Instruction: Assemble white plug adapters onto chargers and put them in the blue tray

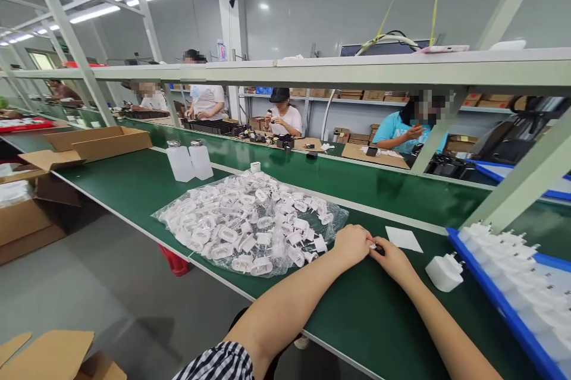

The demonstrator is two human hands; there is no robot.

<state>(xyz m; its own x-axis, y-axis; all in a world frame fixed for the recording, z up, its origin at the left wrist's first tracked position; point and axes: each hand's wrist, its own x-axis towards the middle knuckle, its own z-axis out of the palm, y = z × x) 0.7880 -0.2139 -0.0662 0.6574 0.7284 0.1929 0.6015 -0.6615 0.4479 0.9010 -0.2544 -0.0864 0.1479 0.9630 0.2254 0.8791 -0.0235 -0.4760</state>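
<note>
My left hand (354,244) is closed, its fingers meeting those of my right hand (390,260) over the green bench. Between the fingertips shows a small white piece (373,246) with something dark beside it; most of it is hidden by my fingers. Just left of my hands, a clear plastic bag (279,249) lies spread open under a heap of white plastic plug parts (232,213). To the right of my right hand stands a single white plug adapter (445,273), prongs up. A white card (404,239) lies flat behind that hand.
A blue tray (479,279) of white adapters fills the right side. Two white bottles (181,163) stand behind the bag. An open cardboard box (109,143) sits at the far left. A shelf beam (312,74) crosses above the bench, and several people work beyond.
</note>
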